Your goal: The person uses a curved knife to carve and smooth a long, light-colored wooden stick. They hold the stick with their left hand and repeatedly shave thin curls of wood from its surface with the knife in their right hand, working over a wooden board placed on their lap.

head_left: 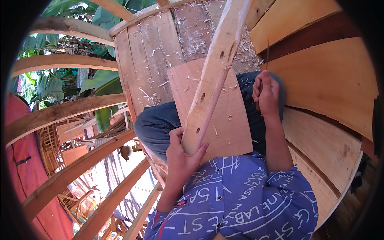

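A long, pale wooden beam (211, 82) slants from my lap up past the top of the view. Several dark oval holes mark its faces. My left hand (180, 156) is closed around its near end, thumb on the right side. Under the beam a flat, thin wooden board (230, 128) rests across my crossed legs, with a few curled shavings on it. My right hand (267, 93) is a fist above my right knee, apart from the beam. From it a thin, dark knife blade (268, 56) points upward; most of the handle is hidden by the fingers.
Wood shavings (248, 56) litter the plank floor (148, 60) ahead. Curved wooden rails (72, 106) run along the left, with leaves, stacked timber and a red cover (30, 172) beyond. Wide wooden panels (320, 84) stand close on my right.
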A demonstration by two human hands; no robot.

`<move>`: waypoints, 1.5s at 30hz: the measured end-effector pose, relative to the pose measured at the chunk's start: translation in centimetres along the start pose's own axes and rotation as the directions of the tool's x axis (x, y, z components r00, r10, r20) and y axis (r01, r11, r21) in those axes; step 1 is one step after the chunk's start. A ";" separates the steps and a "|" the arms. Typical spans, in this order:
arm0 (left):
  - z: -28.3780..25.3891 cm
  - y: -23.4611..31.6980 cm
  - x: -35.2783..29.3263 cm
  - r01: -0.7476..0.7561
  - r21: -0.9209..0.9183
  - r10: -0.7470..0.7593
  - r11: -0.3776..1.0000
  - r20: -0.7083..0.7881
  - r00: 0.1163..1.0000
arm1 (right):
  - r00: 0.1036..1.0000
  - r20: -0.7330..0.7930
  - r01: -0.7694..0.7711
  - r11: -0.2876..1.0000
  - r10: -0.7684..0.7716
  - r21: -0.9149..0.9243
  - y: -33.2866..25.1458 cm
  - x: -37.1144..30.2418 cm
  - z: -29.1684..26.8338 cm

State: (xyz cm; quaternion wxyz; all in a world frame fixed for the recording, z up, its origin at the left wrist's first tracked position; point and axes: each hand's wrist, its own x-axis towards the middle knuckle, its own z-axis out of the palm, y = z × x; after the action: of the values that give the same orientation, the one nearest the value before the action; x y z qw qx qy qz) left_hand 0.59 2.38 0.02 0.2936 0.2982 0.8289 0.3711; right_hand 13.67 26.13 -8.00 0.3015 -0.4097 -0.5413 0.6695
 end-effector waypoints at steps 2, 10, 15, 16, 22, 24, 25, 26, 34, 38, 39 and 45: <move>0.0 -0.5 0.4 -0.019 0.012 0.019 1.000 0.013 1.000 | 0.999 -0.004 -0.042 0.995 0.042 0.095 -0.9 0.1 -0.5; 0.3 -0.2 1.5 -0.018 0.208 0.003 0.978 0.071 0.997 | 0.976 0.219 -0.088 0.901 -0.008 0.424 -1.7 -3.5 3.8; -0.5 -0.1 1.7 -0.062 0.178 0.009 0.982 0.284 0.959 | 0.970 0.206 -0.197 0.909 0.128 0.366 -2.3 -3.8 5.0; -0.8 -0.2 1.9 -0.096 0.105 0.055 0.990 0.339 0.939 | 0.964 0.230 -0.210 0.913 0.134 0.349 -2.2 -3.9 4.8; -0.1 -1.9 4.0 0.121 -0.463 0.236 0.878 0.638 0.733 | 0.933 0.331 -0.249 0.918 0.142 0.309 -1.8 -5.2 4.3; 0.7 -2.9 4.4 0.448 -0.568 0.304 0.690 0.789 0.533 | 0.927 0.352 -0.242 0.921 0.128 0.304 -2.1 -5.4 4.1; 0.9 -2.8 4.3 0.529 -0.552 0.279 0.645 0.814 0.510 | 0.932 0.339 -0.231 0.932 0.128 0.281 -2.2 -5.4 3.9; 1.2 -2.4 4.0 0.605 -0.531 0.255 0.594 0.837 0.484 | 0.936 0.327 -0.219 0.941 0.128 0.258 -2.4 -5.3 3.7; 1.5 -0.6 3.4 0.613 -0.548 0.101 0.570 0.787 0.609 | 0.910 0.352 0.310 0.923 -0.219 -0.227 -0.4 -4.5 1.2; 1.5 -0.2 3.0 0.580 -0.579 0.047 0.573 0.729 0.682 | 0.871 0.424 0.460 0.709 -0.246 -0.535 -1.0 -5.5 1.2; 1.6 -0.2 2.8 0.574 -0.589 0.034 0.569 0.714 0.699 | 0.865 0.428 0.485 0.657 -0.263 -0.577 -1.0 -5.7 1.4; 1.5 -0.1 2.5 0.534 -0.615 0.070 0.581 0.691 0.720 | 0.862 0.429 0.506 0.519 -0.272 -0.689 -0.5 -5.4 1.0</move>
State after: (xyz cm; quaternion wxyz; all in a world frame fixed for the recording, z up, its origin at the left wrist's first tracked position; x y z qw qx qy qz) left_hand 0.04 4.74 -1.56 0.7101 0.1277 0.4576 0.5196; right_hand 15.39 21.22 -6.21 0.1596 -0.2714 -0.8907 0.3278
